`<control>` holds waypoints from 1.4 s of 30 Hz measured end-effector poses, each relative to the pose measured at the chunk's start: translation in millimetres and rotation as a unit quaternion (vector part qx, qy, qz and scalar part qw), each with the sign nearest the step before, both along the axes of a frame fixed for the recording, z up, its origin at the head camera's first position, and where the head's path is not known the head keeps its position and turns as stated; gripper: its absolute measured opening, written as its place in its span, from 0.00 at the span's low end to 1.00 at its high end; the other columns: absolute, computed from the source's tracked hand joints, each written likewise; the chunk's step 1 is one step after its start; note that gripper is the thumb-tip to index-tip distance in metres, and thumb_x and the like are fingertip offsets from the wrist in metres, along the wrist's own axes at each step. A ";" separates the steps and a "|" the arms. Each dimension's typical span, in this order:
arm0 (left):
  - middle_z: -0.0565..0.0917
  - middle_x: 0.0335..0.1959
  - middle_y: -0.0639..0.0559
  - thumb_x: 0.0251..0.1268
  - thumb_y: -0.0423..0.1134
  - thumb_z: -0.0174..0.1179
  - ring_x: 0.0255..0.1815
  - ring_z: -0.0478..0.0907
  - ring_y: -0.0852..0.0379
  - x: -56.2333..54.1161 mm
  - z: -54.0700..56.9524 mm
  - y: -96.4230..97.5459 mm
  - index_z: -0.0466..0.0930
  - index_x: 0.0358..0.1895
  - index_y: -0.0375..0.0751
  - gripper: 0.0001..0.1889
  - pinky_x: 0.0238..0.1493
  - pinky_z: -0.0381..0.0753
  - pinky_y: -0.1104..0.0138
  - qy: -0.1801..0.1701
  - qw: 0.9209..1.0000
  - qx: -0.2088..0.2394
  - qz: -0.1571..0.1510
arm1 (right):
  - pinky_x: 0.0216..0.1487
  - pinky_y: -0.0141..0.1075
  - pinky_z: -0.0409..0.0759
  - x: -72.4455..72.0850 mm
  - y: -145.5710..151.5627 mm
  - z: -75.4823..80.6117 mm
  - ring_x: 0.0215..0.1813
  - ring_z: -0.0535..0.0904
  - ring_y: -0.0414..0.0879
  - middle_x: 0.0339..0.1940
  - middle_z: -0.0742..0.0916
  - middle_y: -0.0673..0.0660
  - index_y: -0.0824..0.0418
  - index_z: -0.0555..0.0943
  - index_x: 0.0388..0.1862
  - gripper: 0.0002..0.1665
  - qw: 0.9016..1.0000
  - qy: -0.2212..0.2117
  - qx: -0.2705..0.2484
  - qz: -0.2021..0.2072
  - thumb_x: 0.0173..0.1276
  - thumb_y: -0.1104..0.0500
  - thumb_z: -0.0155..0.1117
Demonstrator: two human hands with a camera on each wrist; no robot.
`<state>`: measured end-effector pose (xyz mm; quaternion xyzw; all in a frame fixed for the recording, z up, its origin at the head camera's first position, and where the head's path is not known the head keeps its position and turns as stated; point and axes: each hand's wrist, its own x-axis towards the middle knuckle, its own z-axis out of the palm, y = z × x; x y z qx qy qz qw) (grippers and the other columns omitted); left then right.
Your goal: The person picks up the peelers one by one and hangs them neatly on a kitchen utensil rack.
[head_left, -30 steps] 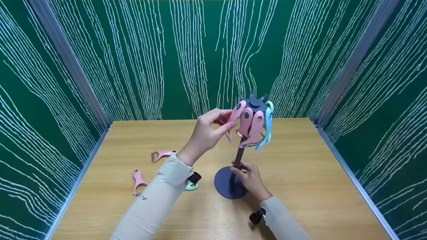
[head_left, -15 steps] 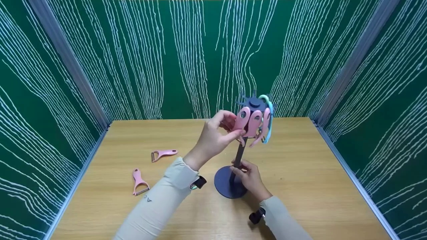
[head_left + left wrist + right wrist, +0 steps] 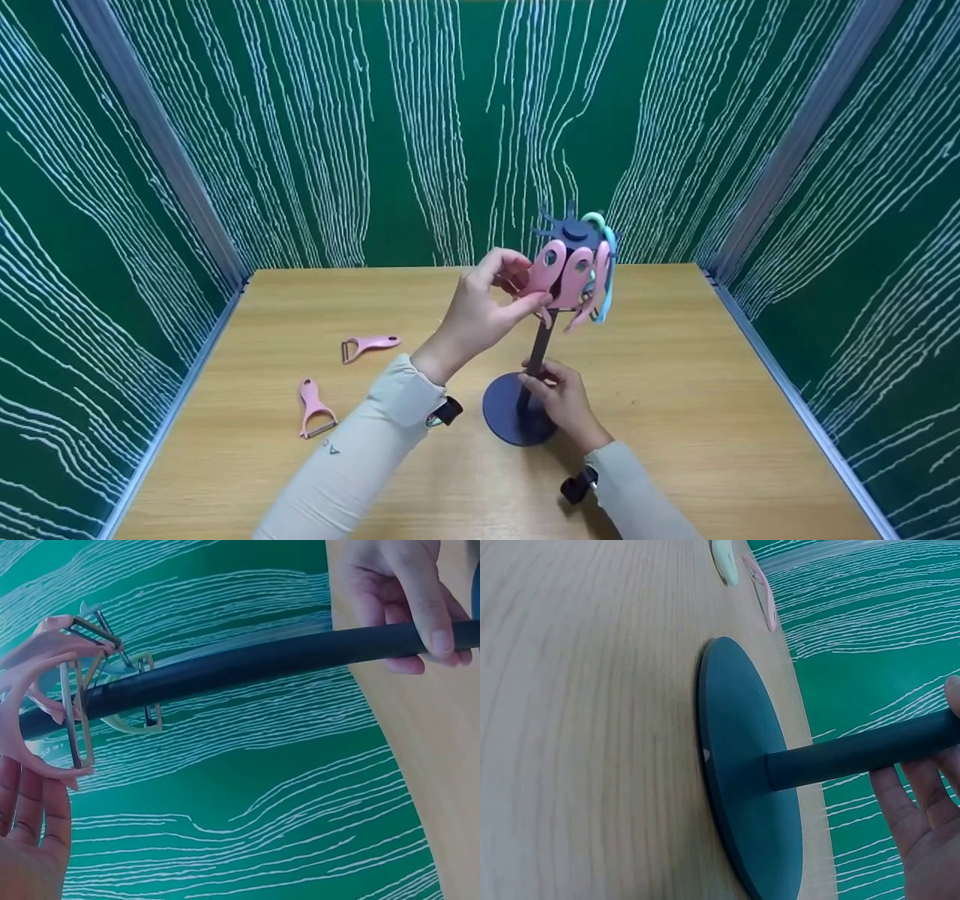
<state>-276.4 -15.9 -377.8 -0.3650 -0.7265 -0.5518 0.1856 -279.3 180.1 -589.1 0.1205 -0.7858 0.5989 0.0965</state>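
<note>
My left hand [image 3: 484, 300] pinches a pink peeler [image 3: 541, 277] between thumb and fingers. The peeler hangs at the left front of a dark stand's spoked top [image 3: 575, 232]. Two more pink peelers hang beside it, and behind them on the right are a blue peeler [image 3: 610, 289] and a mint green one [image 3: 593, 218]. Lower down, my right hand [image 3: 564, 401] grips the stand's upright pole [image 3: 538, 349] just over its round base [image 3: 506, 420]. The left wrist view shows the peeler's blade [image 3: 77, 716] near the pole.
On the wooden table [image 3: 675, 360], left of the stand, lie a pink peeler [image 3: 379, 343] and another pink peeler [image 3: 313, 409]. A mint green peeler [image 3: 724, 559] lies there too, mostly hidden by my left wrist in the head view. Green walls [image 3: 420, 135] enclose the table.
My left hand has moved slightly right with the pink peeler, and the stand's top has turned, carrying the hanging peelers rightward. My right hand has stayed on the pole. The last half second shows almost no motion.
</note>
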 end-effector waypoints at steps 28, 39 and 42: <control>0.89 0.48 0.42 0.68 0.39 0.77 0.49 0.86 0.48 -6.2 -49.6 -65.6 0.82 0.57 0.35 0.21 0.53 0.89 0.54 -0.036 0.995 -0.075 0.055 | 0.44 0.29 0.86 -0.8 -0.8 -0.7 0.43 0.87 0.39 0.41 0.93 0.58 0.62 0.90 0.46 0.06 1.000 0.028 0.001 -0.001 0.73 0.68 0.74; 0.90 0.53 0.43 0.68 0.41 0.77 0.53 0.87 0.46 -1.9 -71.4 -83.6 0.83 0.62 0.36 0.23 0.55 0.89 0.51 -0.079 0.986 -0.129 0.063 | 0.44 0.27 0.87 -0.1 -2.4 0.1 0.42 0.86 0.38 0.42 0.92 0.61 0.65 0.89 0.46 0.06 1.000 0.013 -0.016 -0.002 0.72 0.70 0.74; 0.90 0.55 0.43 0.68 0.41 0.77 0.54 0.87 0.44 -0.8 -76.6 -87.7 0.83 0.63 0.37 0.24 0.57 0.89 0.49 -0.087 0.984 -0.142 0.063 | 0.44 0.27 0.87 0.2 -3.1 0.4 0.42 0.86 0.38 0.42 0.92 0.62 0.66 0.89 0.47 0.07 1.000 0.009 -0.016 -0.003 0.72 0.70 0.74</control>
